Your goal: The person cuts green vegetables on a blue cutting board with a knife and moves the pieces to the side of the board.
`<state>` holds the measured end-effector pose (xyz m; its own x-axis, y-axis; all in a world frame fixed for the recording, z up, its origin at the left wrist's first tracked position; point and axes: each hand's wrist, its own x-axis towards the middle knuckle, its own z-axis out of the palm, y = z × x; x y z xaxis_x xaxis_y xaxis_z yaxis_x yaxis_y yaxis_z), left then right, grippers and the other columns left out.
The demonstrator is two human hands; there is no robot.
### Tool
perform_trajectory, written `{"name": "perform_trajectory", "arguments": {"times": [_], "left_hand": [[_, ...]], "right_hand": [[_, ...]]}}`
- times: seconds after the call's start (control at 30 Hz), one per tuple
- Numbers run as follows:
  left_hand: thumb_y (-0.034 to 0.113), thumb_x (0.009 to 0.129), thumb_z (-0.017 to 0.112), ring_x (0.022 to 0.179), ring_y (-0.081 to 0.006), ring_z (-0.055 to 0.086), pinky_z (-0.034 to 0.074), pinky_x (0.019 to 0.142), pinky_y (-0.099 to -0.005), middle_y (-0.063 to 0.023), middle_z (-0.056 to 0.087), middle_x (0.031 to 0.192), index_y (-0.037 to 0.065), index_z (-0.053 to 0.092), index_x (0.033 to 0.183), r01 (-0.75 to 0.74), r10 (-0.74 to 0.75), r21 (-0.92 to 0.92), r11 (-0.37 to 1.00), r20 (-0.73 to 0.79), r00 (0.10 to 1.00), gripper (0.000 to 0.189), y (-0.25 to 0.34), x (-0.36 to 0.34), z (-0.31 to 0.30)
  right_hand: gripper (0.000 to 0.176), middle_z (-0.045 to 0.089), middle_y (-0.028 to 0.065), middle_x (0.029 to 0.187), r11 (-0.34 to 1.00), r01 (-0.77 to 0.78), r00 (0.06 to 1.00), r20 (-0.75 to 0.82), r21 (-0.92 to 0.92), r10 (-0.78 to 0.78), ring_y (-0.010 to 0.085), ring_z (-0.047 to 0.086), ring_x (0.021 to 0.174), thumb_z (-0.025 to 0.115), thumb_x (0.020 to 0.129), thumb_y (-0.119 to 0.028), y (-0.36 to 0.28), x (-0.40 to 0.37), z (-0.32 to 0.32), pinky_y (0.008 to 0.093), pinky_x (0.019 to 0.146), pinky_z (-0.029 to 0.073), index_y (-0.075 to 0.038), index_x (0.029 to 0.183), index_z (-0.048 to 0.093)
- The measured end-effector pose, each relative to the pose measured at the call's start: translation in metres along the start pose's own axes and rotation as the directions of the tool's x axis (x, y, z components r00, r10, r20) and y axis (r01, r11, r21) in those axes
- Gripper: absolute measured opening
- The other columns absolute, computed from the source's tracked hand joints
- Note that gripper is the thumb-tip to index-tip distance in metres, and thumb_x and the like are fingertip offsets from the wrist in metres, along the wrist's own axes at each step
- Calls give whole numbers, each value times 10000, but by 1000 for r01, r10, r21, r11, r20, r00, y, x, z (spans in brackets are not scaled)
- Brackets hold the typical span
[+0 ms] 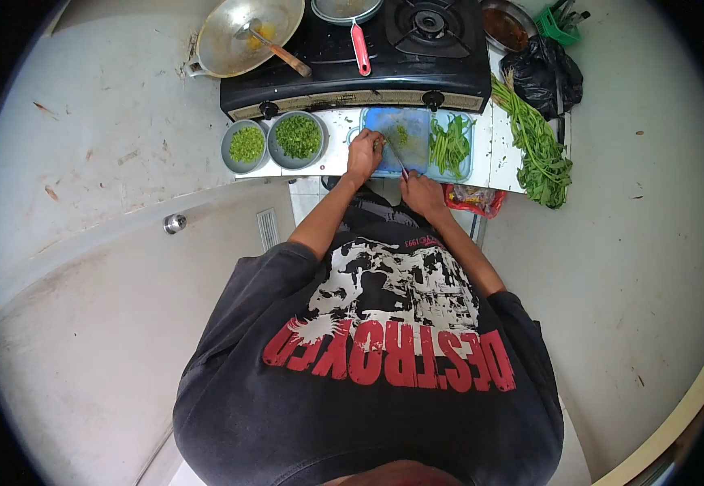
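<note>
**Greens Go Under the Knife at a Kitchen Desk**

A person in a black printed T-shirt works at a blue cutting board [388, 121] on the white desk [502, 158]. The right hand [422, 194], at the board's near edge, is closed round a knife [395, 154] whose blade points across the board. The left hand [364, 154] rests curled on the board's left side; whether it grips anything cannot be told. Chopped bits [401, 134] lie mid-board and whole green stalks [450, 146] on its right part. Two bowls of chopped greens [298, 136] stand left of the board, a gas stove [352, 77] behind it
</note>
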<state>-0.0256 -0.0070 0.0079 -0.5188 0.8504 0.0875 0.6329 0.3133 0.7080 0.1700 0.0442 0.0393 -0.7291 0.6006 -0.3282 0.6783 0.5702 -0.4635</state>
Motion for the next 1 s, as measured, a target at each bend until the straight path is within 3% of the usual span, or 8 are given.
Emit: {"name": "perform_trajectory", "arguments": {"times": [0.3,0.5,0.6,1.0], "left_hand": [[6,814,682,813,-358,663,533,739,-432,-171,636,879,16,707,935,-46,46,-17,999,-36,998,124,-1,-1,1],[-26,784,666,850,-402,631,519,770,-466,-190,625,884,10,701,919,26,-25,-52,998,16,1000,145,1,1,-1],[4,803,677,799,-374,658,530,726,-436,-179,633,871,8,704,915,-31,31,-38,999,-17,999,116,1,0,-2],[-28,810,661,789,-356,676,546,715,-418,-171,646,873,6,692,890,16,-18,-26,1000,-61,998,92,3,-3,2]], "right_hand": [[417,697,282,790,998,-21,1000,5,51,21,464,705,768,479,1011,-354,-16,17,-7,549,728,569,39,989,617],[415,699,293,818,999,-8,1000,10,53,8,477,700,787,480,1012,-341,-17,28,5,559,742,564,54,1002,609],[408,705,296,841,999,-25,999,30,46,24,468,708,812,488,1003,-331,-19,33,9,549,760,568,58,997,613],[388,714,288,870,1000,12,997,79,18,-14,457,715,830,505,983,-304,-9,20,5,535,782,572,66,983,620]]}}
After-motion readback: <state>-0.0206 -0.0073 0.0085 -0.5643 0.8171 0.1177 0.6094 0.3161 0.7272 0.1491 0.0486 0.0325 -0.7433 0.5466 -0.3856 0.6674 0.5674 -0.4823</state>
